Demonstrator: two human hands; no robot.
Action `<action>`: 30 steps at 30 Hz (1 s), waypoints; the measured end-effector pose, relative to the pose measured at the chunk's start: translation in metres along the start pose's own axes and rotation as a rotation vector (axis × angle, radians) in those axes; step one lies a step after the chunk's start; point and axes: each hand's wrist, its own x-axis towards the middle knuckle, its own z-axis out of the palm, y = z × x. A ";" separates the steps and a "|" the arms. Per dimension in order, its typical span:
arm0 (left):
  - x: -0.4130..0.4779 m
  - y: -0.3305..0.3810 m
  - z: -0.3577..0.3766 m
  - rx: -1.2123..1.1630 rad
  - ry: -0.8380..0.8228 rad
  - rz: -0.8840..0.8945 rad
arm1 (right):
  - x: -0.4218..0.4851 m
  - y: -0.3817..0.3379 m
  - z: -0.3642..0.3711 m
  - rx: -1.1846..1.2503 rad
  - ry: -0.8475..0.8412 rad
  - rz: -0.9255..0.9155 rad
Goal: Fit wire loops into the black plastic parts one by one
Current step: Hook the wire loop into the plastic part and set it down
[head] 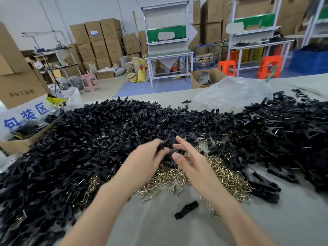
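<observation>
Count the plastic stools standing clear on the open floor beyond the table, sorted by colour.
Orange stools: 2
Pink stool: 1
Total: 3

The parts (106,130) are all black, one big dark heap. Near, in the middle, the wire loops (177,176) shine brass-gold. The table (159,228) is pale grey-beige. Far away stand orange stools (269,66), a pink stool (89,82), brown cartons (104,36) and white benches (166,20) with green panels. At far right is a blue crate (308,59). The floor (154,87) is blue.
</observation>
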 end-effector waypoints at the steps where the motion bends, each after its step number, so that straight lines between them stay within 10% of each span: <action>1: -0.004 0.004 0.009 -0.032 -0.014 0.016 | 0.000 0.000 0.000 0.012 0.002 0.003; 11: -0.018 -0.002 0.036 -0.407 0.165 -0.009 | 0.009 0.001 -0.010 0.274 0.210 0.027; 18: -0.022 -0.035 0.023 0.074 0.649 -0.190 | 0.015 -0.001 -0.019 0.668 0.302 0.215; 30: -0.033 0.013 0.048 -0.932 0.205 -0.267 | 0.011 -0.003 -0.009 0.661 0.150 0.276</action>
